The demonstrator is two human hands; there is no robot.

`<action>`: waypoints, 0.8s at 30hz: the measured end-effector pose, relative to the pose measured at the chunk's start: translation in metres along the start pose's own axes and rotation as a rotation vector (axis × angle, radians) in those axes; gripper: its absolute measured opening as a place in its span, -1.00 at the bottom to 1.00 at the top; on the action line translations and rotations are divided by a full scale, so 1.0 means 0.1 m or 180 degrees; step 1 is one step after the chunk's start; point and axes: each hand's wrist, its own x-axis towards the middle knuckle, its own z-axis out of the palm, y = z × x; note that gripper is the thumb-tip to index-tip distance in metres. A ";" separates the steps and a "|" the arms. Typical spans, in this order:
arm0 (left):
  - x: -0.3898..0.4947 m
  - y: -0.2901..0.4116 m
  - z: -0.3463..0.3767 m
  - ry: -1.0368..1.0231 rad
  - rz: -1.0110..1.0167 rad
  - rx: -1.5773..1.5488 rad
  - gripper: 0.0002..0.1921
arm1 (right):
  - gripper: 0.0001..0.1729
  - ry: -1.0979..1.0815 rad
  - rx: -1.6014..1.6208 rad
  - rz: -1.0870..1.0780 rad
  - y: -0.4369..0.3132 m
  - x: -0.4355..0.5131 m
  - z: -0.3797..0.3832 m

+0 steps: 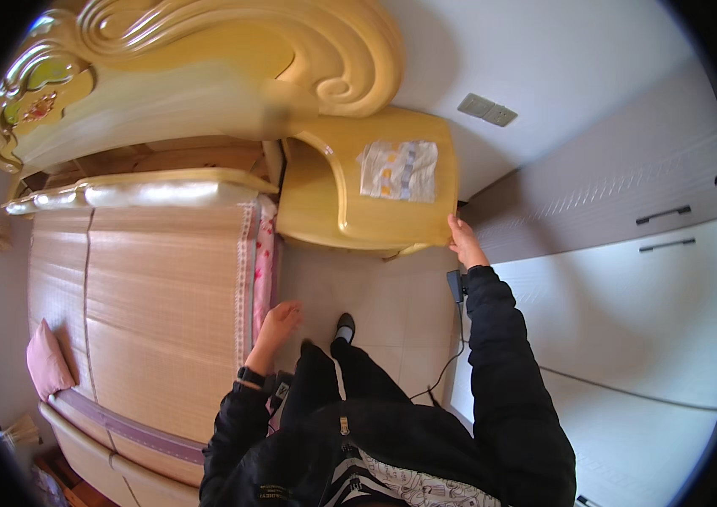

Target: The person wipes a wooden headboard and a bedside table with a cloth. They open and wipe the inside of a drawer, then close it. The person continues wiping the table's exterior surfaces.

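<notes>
A yellow lacquered nightstand (308, 209) with a curved raised trim stands beside the bed's headboard. My right hand (467, 244) grips its front right corner, thumb near the top edge and the other fingers mostly hidden. On the nightstand top lies a crumpled pale cloth (400, 171) with orange and grey-blue squares. My left hand (281, 324) hangs beside the bed, slightly blurred, with loosely bent fingers and nothing visible in it.
On the left is a bed with a woven sleeping mat (162, 272), a pink pillow (51, 361) and a carved yellow headboard (193, 82). A black power adapter (455, 286) trails its cord near my right wrist. White cabinet doors (618, 317) stand right, and a wall socket (487, 109) sits above.
</notes>
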 end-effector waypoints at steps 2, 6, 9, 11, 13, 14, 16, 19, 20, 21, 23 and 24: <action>0.75 0.19 0.24 0.0144 0.0908 0.0405 -0.69 | -0.23 -0.0269 0.0028 -0.0044 -0.18 0.29 0.01; 1.87 0.75 0.64 0.0344 0.1126 0.0020 -0.57 | -0.38 -0.0087 -0.0155 -0.0433 -0.45 0.59 0.02; 2.42 1.28 0.77 -0.0153 0.0153 -0.0451 -0.56 | -0.41 -0.0095 0.0007 -0.0290 -0.64 0.76 0.01; 2.54 1.46 0.82 -0.0258 -0.0101 -0.0473 -0.56 | -0.44 -0.0201 0.0332 -0.0134 -0.72 0.81 0.02; 2.62 1.53 0.90 0.0032 -0.0150 -0.0542 -0.55 | -0.46 -0.0421 0.0738 -0.0014 -0.76 0.84 0.02; 2.64 1.52 0.92 0.0149 -0.0146 -0.0467 -0.54 | -0.47 -0.0399 0.0730 -0.0025 -0.76 0.85 0.02; 2.68 1.47 0.99 0.0292 -0.0256 -0.0339 -0.52 | -0.48 -0.0322 0.0679 0.0272 -0.74 0.87 0.00; 2.69 1.41 1.03 0.0503 -0.0417 0.0027 -0.49 | -0.49 -0.0582 0.0986 0.0262 -0.68 0.92 -0.02; 2.67 1.41 1.04 0.0467 -0.0352 -0.0067 -0.49 | -0.49 -0.0693 0.1061 0.0145 -0.66 0.93 -0.04; 2.65 1.43 1.04 0.0520 -0.0336 -0.0180 -0.49 | -0.49 -0.0747 0.1099 0.0137 -0.64 0.94 -0.05; 2.59 1.50 1.06 0.0532 -0.0371 -0.0272 -0.49 | -0.50 -0.0842 0.1162 0.0165 -0.61 0.95 -0.07; 2.55 1.55 1.07 0.0504 -0.0437 -0.0268 -0.48 | -0.50 -0.0895 0.1168 0.0210 -0.58 0.94 -0.09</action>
